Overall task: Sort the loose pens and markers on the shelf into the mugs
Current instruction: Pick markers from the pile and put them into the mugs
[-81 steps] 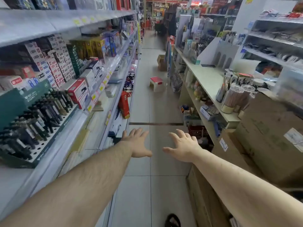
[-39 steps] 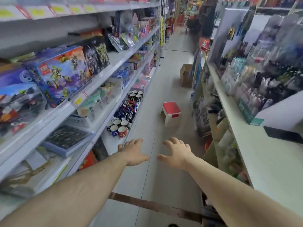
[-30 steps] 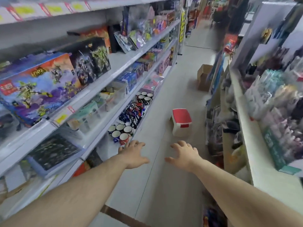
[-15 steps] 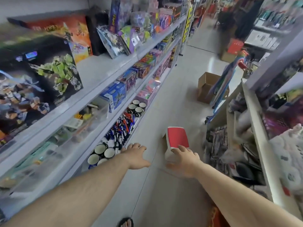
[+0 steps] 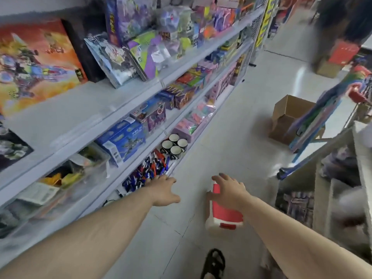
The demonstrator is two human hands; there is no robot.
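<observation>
Now closer along the aisle, the person reaches with both hands empty, fingers spread, the left hand (image 5: 164, 189) nearing the loose pens (image 5: 148, 172) heaped on the bottom shelf (image 5: 112, 193) at centre frame beside four mugs (image 5: 174, 145), the right hand (image 5: 228, 191) over a red stool (image 5: 224, 215), likely to sit.

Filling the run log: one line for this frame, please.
stage: approach | left hand: open, near pens | right hand: open, over stool | mugs: empty, bottom shelf | sorted: none
</observation>
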